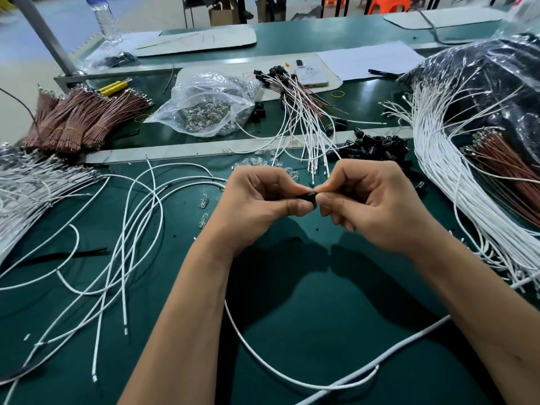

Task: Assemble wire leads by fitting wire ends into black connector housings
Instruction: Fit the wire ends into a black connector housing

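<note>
At the far left of the green table (292, 302) lie bundles of brown wire leads bound with yellow bands (76, 124), and nearer the person a loose spread of thin white wire leads (140, 229). Behind the middle sits a clear plastic bag of small glass bulbs (210, 106).

Centre of the view, the left hand (257, 197) pinches a small black connector housing (306, 197) between thumb and curled forefinger. The housing's long axis runs left to right, its open end facing the right hand (374, 200), which meets it fingertip to fingertip and pinches something tiny at that end; whether it is a wire end cannot be told. A single white wire (263, 358) loops below the forearms toward the person.

The insertion, by this reading, runs leftward along the housing's axis, the right hand driving and the left bracing.

Behind the right hand lies a heap of loose black housings (377, 147); at far right, a thick sheaf of white leads (444, 171).
</note>
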### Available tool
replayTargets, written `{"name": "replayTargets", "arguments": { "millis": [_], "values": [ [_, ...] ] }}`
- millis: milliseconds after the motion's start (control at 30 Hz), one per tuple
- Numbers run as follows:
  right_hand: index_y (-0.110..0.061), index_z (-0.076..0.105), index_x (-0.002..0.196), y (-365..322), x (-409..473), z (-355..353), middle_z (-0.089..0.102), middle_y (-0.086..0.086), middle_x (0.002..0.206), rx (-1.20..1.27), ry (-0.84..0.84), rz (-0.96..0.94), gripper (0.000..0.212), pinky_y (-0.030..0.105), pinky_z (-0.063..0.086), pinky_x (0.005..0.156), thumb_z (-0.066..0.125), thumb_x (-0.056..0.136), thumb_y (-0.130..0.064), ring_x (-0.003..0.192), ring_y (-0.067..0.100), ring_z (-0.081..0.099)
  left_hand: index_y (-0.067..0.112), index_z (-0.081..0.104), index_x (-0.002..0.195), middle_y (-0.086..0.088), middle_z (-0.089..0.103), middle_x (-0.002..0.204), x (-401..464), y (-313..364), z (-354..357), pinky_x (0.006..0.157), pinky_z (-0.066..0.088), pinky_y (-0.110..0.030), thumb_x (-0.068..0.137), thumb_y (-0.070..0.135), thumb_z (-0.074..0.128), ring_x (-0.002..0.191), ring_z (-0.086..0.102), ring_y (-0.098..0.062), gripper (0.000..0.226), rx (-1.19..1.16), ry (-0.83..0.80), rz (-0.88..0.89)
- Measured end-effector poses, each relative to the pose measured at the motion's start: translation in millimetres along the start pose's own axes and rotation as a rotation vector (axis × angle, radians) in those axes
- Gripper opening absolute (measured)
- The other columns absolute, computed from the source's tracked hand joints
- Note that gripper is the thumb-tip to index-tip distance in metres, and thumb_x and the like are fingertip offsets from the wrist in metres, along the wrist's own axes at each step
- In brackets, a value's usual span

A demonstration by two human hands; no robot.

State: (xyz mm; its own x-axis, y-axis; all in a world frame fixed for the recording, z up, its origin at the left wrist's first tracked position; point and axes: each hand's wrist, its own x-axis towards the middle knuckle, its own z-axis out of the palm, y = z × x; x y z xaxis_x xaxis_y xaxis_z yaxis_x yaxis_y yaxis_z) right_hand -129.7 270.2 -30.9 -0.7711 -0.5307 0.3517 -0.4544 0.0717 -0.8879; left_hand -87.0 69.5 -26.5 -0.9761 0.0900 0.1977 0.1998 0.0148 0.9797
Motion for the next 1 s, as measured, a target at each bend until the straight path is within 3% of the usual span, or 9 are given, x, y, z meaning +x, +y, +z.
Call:
{"name": "replayTargets", "arguments": {
  "millis": [167, 267, 400, 567, 700, 1000],
  "values": [
    [-0.008, 0.065, 0.079, 2.7, -2.2, 2.8, 0.066, 0.006, 0.066, -0.035, -0.024, 0.006, 0.014, 0.014, 0.043, 0.051, 0.072, 0.088, -0.001, 0.052, 0.008, 0.057, -0.001, 0.071, 0.079, -0.027, 0.074, 0.086, -1.1, 0.1, -0.9, 0.073, 0.058, -0.029, 0.072, -0.016, 0.078, 0.076, 0.068, -0.027, 0.018, 0.048, -0.015, -0.031],
    [-0.016, 0.065, 0.076, 2.8, -1.0, 3.2, 0.067, 0.004, 0.064, -0.032, -0.042, 0.034, 0.019, 0.017, 0.044, 0.048, 0.073, 0.088, -0.003, 0.050, 0.009, 0.058, -0.004, 0.071, 0.080, -0.023, 0.074, 0.082, -0.1, 0.2, -0.9, 0.070, 0.058, -0.024, 0.072, -0.018, 0.078, 0.075, 0.068, -0.021, 0.018, 0.110, -0.044, -0.039],
    [-0.008, 0.067, 0.081, 3.8, 0.5, 2.1, 0.068, 0.009, 0.064, 0.005, -0.038, 0.077, 0.015, 0.024, 0.044, 0.040, 0.075, 0.092, -0.001, 0.047, 0.014, 0.059, 0.002, 0.070, 0.076, -0.024, 0.073, 0.082, 0.4, -1.8, -0.2, 0.072, 0.057, -0.028, 0.073, -0.016, 0.079, 0.075, 0.067, -0.022, 0.021, 0.134, -0.049, -0.042],
    [-0.001, 0.069, 0.092, 3.8, 0.4, 3.3, 0.072, 0.014, 0.072, 0.113, 0.088, 0.113, 0.010, 0.032, 0.051, 0.042, 0.074, 0.094, -0.010, 0.053, 0.024, 0.063, 0.001, 0.067, 0.079, -0.027, 0.075, 0.090, 2.5, -3.0, 1.2, 0.076, 0.058, -0.030, 0.077, -0.015, 0.077, 0.080, 0.070, -0.025, 0.018, 0.084, 0.031, -0.017],
    [-0.003, 0.071, 0.091, 4.3, -0.7, 4.0, 0.074, 0.013, 0.075, 0.094, 0.113, 0.085, 0.007, 0.032, 0.051, 0.042, 0.072, 0.097, -0.008, 0.055, 0.025, 0.066, 0.003, 0.068, 0.077, -0.018, 0.077, 0.088, 2.7, -3.2, 2.2, 0.077, 0.059, -0.030, 0.075, -0.014, 0.078, 0.080, 0.071, -0.023, 0.020, 0.072, 0.083, -0.022],
    [-0.001, 0.070, 0.091, 6.3, -1.1, 6.1, 0.072, 0.014, 0.073, 0.102, 0.085, 0.047, 0.006, 0.030, 0.056, 0.049, 0.070, 0.095, 0.002, 0.056, 0.026, 0.067, 0.004, 0.070, 0.077, -0.021, 0.076, 0.087, 0.2, -3.2, 3.0, 0.075, 0.058, -0.029, 0.074, -0.015, 0.078, 0.077, 0.071, -0.022, 0.022, 0.063, 0.103, 0.005]
  ]
}}
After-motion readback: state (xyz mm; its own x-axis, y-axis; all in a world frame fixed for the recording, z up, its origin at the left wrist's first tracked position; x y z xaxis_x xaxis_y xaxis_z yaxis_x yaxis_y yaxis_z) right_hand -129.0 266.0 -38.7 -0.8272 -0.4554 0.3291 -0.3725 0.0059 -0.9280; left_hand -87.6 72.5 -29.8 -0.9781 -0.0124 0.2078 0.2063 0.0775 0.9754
